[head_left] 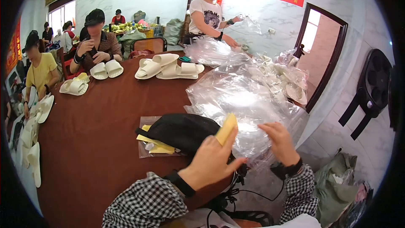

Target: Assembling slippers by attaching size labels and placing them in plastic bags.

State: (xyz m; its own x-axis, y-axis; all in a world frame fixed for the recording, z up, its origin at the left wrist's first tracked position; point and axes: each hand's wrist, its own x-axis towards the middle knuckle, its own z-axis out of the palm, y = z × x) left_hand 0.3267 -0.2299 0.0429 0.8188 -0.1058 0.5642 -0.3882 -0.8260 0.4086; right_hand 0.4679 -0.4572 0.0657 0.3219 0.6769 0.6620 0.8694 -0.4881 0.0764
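My left hand [211,157] is over the table's near edge with a yellow strip [228,127], perhaps folded paper, between its fingers; the thumb points out to the right. My right hand [282,144] is beside the near edge of a heap of clear plastic bags [236,88]. Its fingers are slightly bent and apart, with nothing visible in them. Just beyond my left hand lies a black cloth bag or cap [181,133]. Partly under it is a clear bag [160,155] with yellow pieces [157,147].
White slippers [168,66] stand on the brown table [101,143] at its far side and along the left edge. Co-workers are at the far side and left. Black cables [230,194] hang by the near edge. A green sack [335,183] stands on the floor at right.
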